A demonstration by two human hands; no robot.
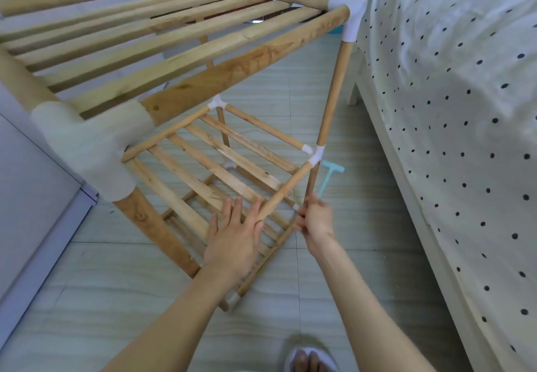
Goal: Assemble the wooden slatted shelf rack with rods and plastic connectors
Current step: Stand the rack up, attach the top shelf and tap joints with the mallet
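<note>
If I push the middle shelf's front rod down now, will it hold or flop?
Likely to flop: the front rod sits in a connector at its far end only, while its near end hangs free by the left hand. Being round wood, it looks stiff but may pivot or slip out. The right hand grips the post.

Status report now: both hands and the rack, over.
Left hand open, fingers on middle-shelf rail. Right hand gripping upright rod. Blue plastic hammer on floor behind.
</note>
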